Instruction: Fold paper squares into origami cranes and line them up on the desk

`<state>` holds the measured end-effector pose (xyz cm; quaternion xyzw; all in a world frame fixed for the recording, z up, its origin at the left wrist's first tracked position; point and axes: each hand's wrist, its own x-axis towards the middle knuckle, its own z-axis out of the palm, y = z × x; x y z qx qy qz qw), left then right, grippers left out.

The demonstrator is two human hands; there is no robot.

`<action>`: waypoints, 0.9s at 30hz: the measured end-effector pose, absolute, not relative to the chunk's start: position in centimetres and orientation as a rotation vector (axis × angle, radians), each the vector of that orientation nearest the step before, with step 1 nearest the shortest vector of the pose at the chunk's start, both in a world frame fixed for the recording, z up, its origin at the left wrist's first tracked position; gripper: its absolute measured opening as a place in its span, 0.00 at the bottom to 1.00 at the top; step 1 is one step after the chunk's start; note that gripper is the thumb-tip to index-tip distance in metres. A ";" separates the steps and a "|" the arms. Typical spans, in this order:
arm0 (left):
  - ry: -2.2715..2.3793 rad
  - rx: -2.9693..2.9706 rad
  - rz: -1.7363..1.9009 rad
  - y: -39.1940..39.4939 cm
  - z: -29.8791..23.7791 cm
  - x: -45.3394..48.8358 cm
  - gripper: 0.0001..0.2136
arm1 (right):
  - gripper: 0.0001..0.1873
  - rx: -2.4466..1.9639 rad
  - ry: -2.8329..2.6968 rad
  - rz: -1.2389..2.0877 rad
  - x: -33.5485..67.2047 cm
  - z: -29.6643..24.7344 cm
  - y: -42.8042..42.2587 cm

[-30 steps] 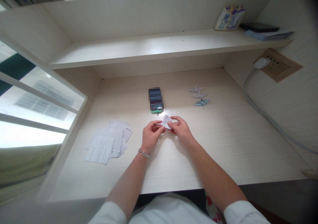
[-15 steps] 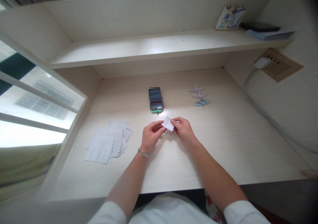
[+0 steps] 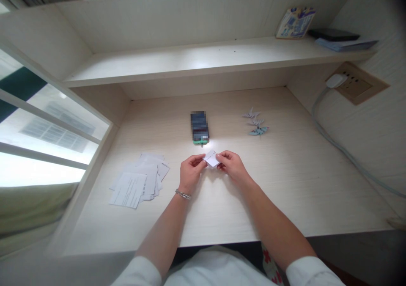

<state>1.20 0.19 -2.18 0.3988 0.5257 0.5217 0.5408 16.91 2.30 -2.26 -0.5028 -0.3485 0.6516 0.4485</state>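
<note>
A small folded piece of white paper (image 3: 211, 158) with faint print is held between my two hands above the desk. My left hand (image 3: 192, 171) pinches its left corner between thumb and fingers. On the opposite side, my right hand (image 3: 232, 166) grips the right edge, thumb on top. Just beyond the paper lies a phone (image 3: 199, 125), its screen blurred, with a green piece at its near end. Loose printed sheets of paper (image 3: 128, 189) lie in an overlapping pile to the left of my left hand.
Several folded paper cranes, one a blue crane (image 3: 259, 131), stand at the back right of the desk (image 3: 285, 176). A shelf (image 3: 190, 61) spans the back. At the right, a cable (image 3: 336, 144) runs from a wall socket (image 3: 357, 85). A window (image 3: 53, 125) is at the left.
The folded paper has shifted slightly left and turned a little between my fingers. My left hand has moved slightly left; both hands still hold the paper.
</note>
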 end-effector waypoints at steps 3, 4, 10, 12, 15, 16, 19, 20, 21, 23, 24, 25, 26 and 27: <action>1.235 0.922 1.253 0.1 -2.0 1.2 0.15 | 0.16 -1.237 -0.857 1.623 17.0 -2.2 2.3; 1.230 0.912 1.257 0.0 -1.9 1.3 0.16 | 0.16 -1.234 -0.858 1.623 17.0 -2.2 2.3; 1.190 0.879 1.261 0.1 -1.8 1.2 0.17 | 0.17 -1.244 -0.886 1.596 16.9 -2.5 2.3; 1.205 0.887 1.263 0.1 -1.7 1.2 0.17 | 0.17 -1.249 -0.904 1.582 16.9 -2.5 2.3; 1.240 0.892 1.248 0.1 -1.6 1.1 0.17 | 0.17 -1.250 -0.935 1.562 16.9 -2.4 2.2; 1.248 0.893 1.238 0.1 -1.5 1.0 0.17 | 0.17 -1.252 -0.944 1.557 16.8 -2.4 2.2; 1.260 0.883 1.220 0.1 -1.4 0.9 0.17 | 0.17 -1.260 -0.960 1.542 16.8 -2.3 2.2; 1.257 0.875 1.216 0.1 -1.3 0.9 0.17 | 0.17 -1.261 -0.962 1.539 16.8 -2.3 2.1; 1.253 0.865 1.212 0.1 -1.3 0.9 0.17 | 0.17 -1.261 -0.963 1.537 16.8 -2.3 2.1; 1.241 0.846 1.205 0.1 -1.2 0.9 0.17 | 0.17 -1.261 -0.963 1.534 16.8 -2.3 2.1; 1.235 0.839 1.203 0.1 -1.2 0.9 0.17 | 0.18 -1.261 -0.965 1.531 16.8 -2.3 2.1; 1.230 0.832 1.202 0.1 -1.1 0.9 0.18 | 0.18 -1.261 -0.967 1.528 16.8 -2.3 2.1; 1.225 0.825 1.203 0.1 -1.1 0.9 0.18 | 0.18 -1.260 -0.970 1.526 16.9 -2.3 2.1; 1.220 0.820 1.204 0.2 -1.1 0.9 0.19 | 0.18 -1.260 -0.974 1.525 16.9 -2.3 2.1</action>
